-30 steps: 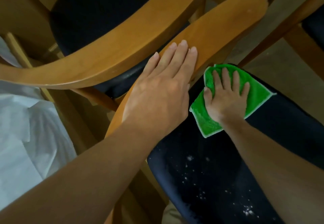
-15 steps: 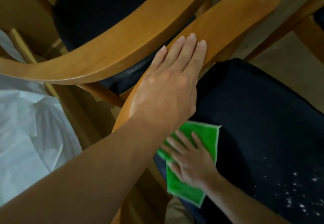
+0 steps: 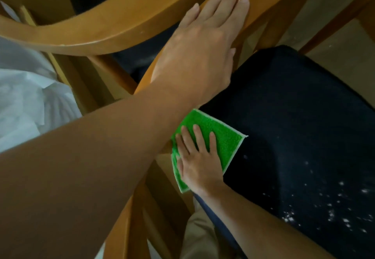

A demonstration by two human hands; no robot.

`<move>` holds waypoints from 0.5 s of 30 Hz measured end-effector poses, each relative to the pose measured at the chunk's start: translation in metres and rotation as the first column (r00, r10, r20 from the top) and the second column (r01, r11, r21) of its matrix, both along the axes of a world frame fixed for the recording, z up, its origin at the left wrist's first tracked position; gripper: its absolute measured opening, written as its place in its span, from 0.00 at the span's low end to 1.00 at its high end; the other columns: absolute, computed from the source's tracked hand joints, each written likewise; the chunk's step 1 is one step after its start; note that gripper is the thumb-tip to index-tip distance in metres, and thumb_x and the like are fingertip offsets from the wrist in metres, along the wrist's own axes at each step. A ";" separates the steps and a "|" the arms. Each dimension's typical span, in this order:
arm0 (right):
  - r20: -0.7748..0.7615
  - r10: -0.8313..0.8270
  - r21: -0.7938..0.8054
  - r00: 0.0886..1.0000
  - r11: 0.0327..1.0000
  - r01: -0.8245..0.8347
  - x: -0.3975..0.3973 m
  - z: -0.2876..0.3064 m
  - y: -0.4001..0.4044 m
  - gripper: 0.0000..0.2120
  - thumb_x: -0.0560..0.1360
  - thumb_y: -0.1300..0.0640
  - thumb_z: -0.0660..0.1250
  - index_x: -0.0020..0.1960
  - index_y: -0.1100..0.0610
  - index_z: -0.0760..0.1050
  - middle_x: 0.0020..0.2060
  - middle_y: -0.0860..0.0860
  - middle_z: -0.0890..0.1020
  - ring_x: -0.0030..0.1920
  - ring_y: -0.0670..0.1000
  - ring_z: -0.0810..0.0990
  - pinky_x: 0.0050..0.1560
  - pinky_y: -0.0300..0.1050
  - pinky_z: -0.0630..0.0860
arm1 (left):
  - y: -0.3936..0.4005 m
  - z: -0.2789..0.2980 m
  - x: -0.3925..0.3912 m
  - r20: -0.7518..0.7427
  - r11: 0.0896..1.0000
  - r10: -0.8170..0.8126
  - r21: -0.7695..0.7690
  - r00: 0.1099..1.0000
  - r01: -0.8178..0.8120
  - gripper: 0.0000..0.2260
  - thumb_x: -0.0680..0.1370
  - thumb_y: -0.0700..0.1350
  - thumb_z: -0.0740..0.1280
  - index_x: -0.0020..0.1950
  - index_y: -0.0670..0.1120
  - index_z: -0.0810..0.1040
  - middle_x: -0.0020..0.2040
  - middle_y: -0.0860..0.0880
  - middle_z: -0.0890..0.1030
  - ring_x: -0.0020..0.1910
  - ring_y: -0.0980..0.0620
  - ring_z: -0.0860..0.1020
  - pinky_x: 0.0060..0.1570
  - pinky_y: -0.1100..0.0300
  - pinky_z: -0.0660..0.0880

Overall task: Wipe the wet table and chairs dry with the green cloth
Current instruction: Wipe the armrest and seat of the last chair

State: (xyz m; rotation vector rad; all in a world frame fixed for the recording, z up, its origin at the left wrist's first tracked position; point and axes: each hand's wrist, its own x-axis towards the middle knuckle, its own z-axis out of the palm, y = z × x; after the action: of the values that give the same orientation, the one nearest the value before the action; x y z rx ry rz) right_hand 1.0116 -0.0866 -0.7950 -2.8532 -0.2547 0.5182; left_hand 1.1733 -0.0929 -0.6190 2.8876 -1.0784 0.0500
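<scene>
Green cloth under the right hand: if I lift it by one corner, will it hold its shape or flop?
Probably flop. The green cloth looks thin and terry-like, lying flat on the dark seat under the right hand. Its near edge seems to droop over the seat's rim, so it is likely limp and light.
</scene>
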 end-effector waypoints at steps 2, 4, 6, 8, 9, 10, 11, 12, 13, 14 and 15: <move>0.007 0.088 0.052 0.996 0.995 -0.089 -0.037 -0.001 -0.012 0.31 0.77 0.43 0.58 0.77 0.53 0.57 0.78 0.52 0.56 0.77 0.61 0.50 0.70 0.67 0.45 | -0.001 0.000 0.000 0.042 1.000 0.009 0.008 0.999 -0.009 0.26 0.82 0.47 0.56 0.78 0.45 0.52 0.78 0.45 0.55 0.77 0.49 0.53 0.74 0.54 0.48; -0.037 0.176 0.079 0.984 0.982 -0.173 -0.077 0.001 -0.028 0.32 0.75 0.41 0.60 0.76 0.49 0.60 0.77 0.49 0.58 0.76 0.60 0.54 0.70 0.67 0.50 | -0.001 -0.003 -0.001 0.082 0.998 0.029 0.047 0.996 -0.033 0.26 0.82 0.48 0.56 0.78 0.45 0.51 0.78 0.46 0.54 0.77 0.49 0.52 0.73 0.55 0.47; -0.016 0.269 0.103 0.963 0.958 -0.266 -0.100 0.000 -0.059 0.32 0.75 0.38 0.58 0.76 0.47 0.60 0.76 0.47 0.60 0.75 0.57 0.57 0.72 0.65 0.49 | -0.002 -0.005 -0.001 0.106 0.997 0.046 0.058 0.993 -0.052 0.27 0.82 0.49 0.56 0.79 0.47 0.50 0.78 0.46 0.54 0.77 0.49 0.52 0.72 0.56 0.45; 0.057 0.267 0.073 0.962 0.960 -0.270 -0.091 -0.007 -0.102 0.30 0.76 0.35 0.54 0.76 0.44 0.59 0.76 0.45 0.60 0.75 0.56 0.58 0.71 0.62 0.48 | -0.005 -0.004 -0.004 0.111 0.996 0.057 0.056 0.992 -0.064 0.27 0.82 0.49 0.56 0.79 0.47 0.50 0.78 0.47 0.53 0.77 0.49 0.52 0.72 0.55 0.46; 0.108 0.199 0.031 0.974 0.979 -0.204 -0.076 -0.010 -0.126 0.30 0.77 0.34 0.50 0.76 0.43 0.57 0.76 0.45 0.59 0.75 0.56 0.58 0.72 0.62 0.49 | -0.007 -0.002 -0.006 0.123 0.995 0.062 0.068 0.990 -0.071 0.27 0.82 0.49 0.56 0.79 0.47 0.50 0.78 0.46 0.53 0.77 0.48 0.52 0.73 0.53 0.46; 0.140 0.094 -0.024 0.986 0.995 -0.092 -0.057 -0.013 -0.152 0.30 0.78 0.33 0.46 0.77 0.42 0.53 0.77 0.45 0.56 0.76 0.56 0.55 0.72 0.62 0.49 | -0.007 -0.002 -0.007 0.151 0.993 0.062 0.087 0.987 -0.076 0.26 0.82 0.48 0.56 0.78 0.46 0.50 0.78 0.46 0.54 0.77 0.48 0.52 0.74 0.51 0.47; 0.159 -0.029 -0.077 0.987 0.996 0.042 -0.035 -0.014 -0.177 0.31 0.78 0.32 0.41 0.77 0.41 0.47 0.77 0.45 0.51 0.77 0.55 0.51 0.72 0.62 0.47 | -0.006 -0.001 -0.009 0.182 0.992 0.054 0.103 0.982 -0.074 0.26 0.82 0.47 0.56 0.78 0.46 0.51 0.78 0.45 0.54 0.77 0.47 0.52 0.74 0.50 0.47; 0.157 -0.146 -0.119 0.977 0.979 0.165 -0.016 -0.014 -0.200 0.31 0.77 0.31 0.37 0.77 0.41 0.41 0.78 0.45 0.47 0.77 0.54 0.46 0.72 0.62 0.45 | -0.004 0.000 -0.014 0.211 0.993 0.041 0.097 0.977 -0.062 0.24 0.82 0.46 0.56 0.78 0.45 0.54 0.78 0.43 0.56 0.76 0.45 0.53 0.74 0.49 0.47; 0.153 -0.248 -0.146 0.957 0.952 0.270 0.001 -0.014 -0.218 0.31 0.76 0.31 0.35 0.76 0.40 0.38 0.78 0.44 0.45 0.77 0.54 0.43 0.72 0.62 0.43 | -0.002 0.002 -0.021 0.242 0.997 0.027 0.058 0.970 -0.043 0.23 0.82 0.44 0.56 0.77 0.43 0.57 0.77 0.42 0.59 0.76 0.44 0.55 0.73 0.49 0.48; 0.154 -0.336 -0.157 0.929 0.920 0.359 0.012 -0.016 -0.227 0.32 0.76 0.31 0.34 0.77 0.41 0.37 0.78 0.44 0.43 0.77 0.54 0.42 0.73 0.62 0.42 | -0.001 0.002 -0.030 0.271 1.000 0.014 -0.011 0.962 -0.012 0.21 0.82 0.42 0.56 0.75 0.41 0.60 0.75 0.40 0.61 0.75 0.43 0.57 0.73 0.49 0.49; 0.149 -0.417 -0.154 0.897 0.886 0.438 0.018 -0.018 -0.224 0.32 0.76 0.32 0.33 0.77 0.41 0.38 0.78 0.45 0.43 0.77 0.55 0.41 0.73 0.64 0.42 | 0.001 0.000 -0.041 0.285 0.996 0.000 -0.082 0.959 0.024 0.21 0.81 0.39 0.58 0.74 0.40 0.63 0.74 0.39 0.64 0.74 0.42 0.60 0.73 0.48 0.52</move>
State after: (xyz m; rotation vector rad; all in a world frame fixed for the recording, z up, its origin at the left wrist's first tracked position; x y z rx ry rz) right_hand 1.0300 -0.3105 -0.8130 -2.9845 0.4254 0.3017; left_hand 1.1326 -0.0916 -0.6192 2.8561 -1.1023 0.5130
